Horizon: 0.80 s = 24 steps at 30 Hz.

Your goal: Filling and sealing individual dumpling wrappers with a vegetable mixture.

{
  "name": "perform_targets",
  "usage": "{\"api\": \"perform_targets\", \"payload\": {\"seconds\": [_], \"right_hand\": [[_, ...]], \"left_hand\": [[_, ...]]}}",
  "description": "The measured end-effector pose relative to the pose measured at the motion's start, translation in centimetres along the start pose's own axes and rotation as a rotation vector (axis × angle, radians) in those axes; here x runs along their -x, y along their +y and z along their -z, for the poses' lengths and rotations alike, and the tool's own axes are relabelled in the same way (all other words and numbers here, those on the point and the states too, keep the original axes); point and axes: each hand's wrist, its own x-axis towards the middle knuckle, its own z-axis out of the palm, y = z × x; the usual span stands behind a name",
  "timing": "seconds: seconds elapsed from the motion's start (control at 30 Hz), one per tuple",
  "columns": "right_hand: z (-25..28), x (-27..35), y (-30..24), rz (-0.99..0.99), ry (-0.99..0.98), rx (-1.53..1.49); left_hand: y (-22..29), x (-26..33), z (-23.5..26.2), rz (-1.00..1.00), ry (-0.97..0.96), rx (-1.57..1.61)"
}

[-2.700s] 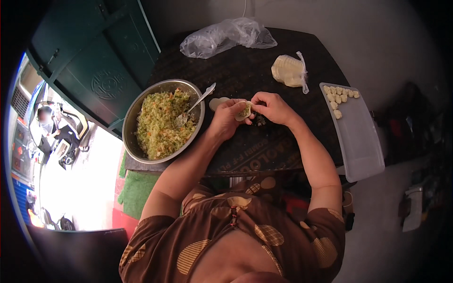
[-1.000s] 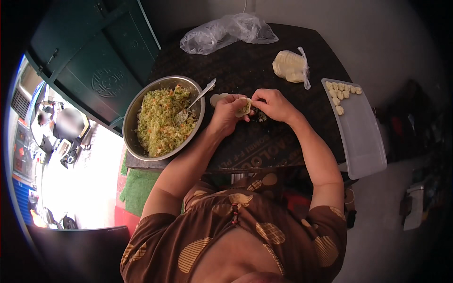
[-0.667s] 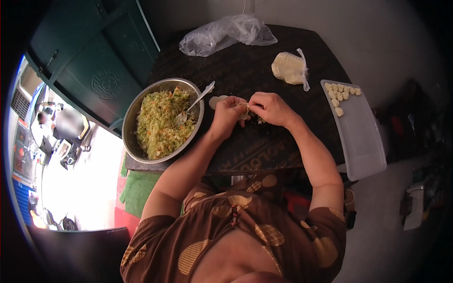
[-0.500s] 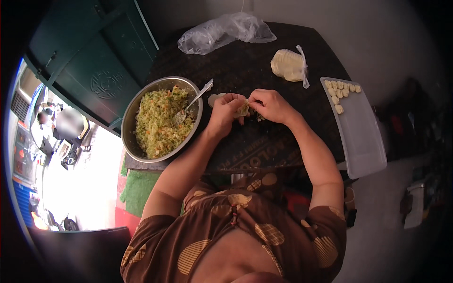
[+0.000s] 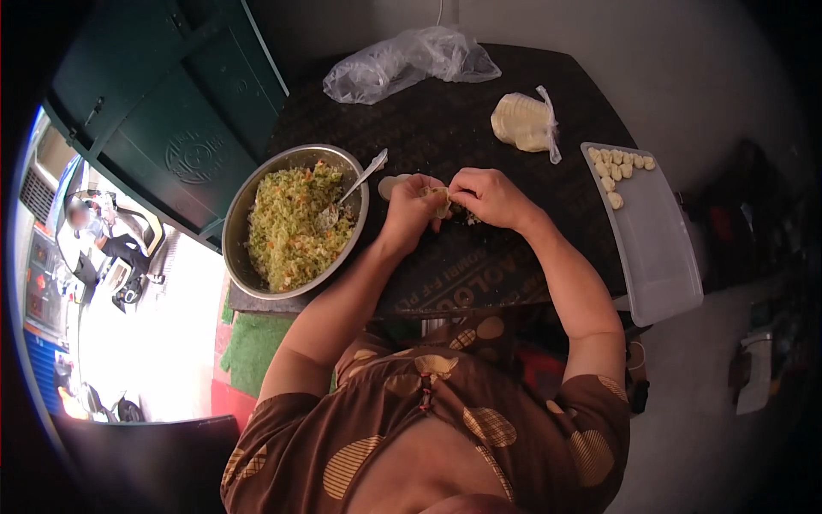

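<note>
Over the dark table, my left hand [image 5: 410, 212] holds a small pale dumpling [image 5: 441, 203] with its fingers closed round it. From the other side, my right hand [image 5: 495, 198] pinches the edge of its wrapper. The fingers partly hide the dumpling, so how far its edge is sealed does not show. Round pale wrappers [image 5: 390, 185] lie just left of my left hand. Beside my left forearm stands a metal bowl [image 5: 364, 210] of chopped green-yellow filling [image 5: 295, 223] with orange bits. A spoon [image 5: 364, 176] rests in the filling, its handle over the rim.
A bag of pale wrappers [image 5: 520, 122] lies beyond my right hand, and a crumpled clear bag [image 5: 411, 64] at the far edge. At right, a translucent tray [image 5: 655, 240] carries several dumplings [image 5: 615, 163] at its far end. A green metal door [image 5: 171, 111] stands left; a person [image 5: 98, 227] sits outside.
Both hands stay together at the dumpling, with small finger movements along its wrapper. The whole view has shifted slightly. Outside the door, the person and a vehicle look different.
</note>
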Motion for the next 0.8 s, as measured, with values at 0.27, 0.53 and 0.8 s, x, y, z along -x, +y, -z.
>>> {"api": "perform_targets", "payload": {"seconds": [0.27, 0.53, 0.8], "right_hand": [[0.0, -0.2, 0.1, -0.234, 0.005, -0.092], [0.4, -0.3, 0.2, -0.189, -0.048, -0.242], [0.2, -0.2, 0.8, -0.237, -0.017, -0.247]], "left_hand": [[0.0, -0.2, 0.4, 0.005, -0.052, 0.046], [0.8, -0.2, 0.6, 0.046, -0.079, 0.111], [0.9, -0.1, 0.6, 0.095, -0.051, 0.332]]}}
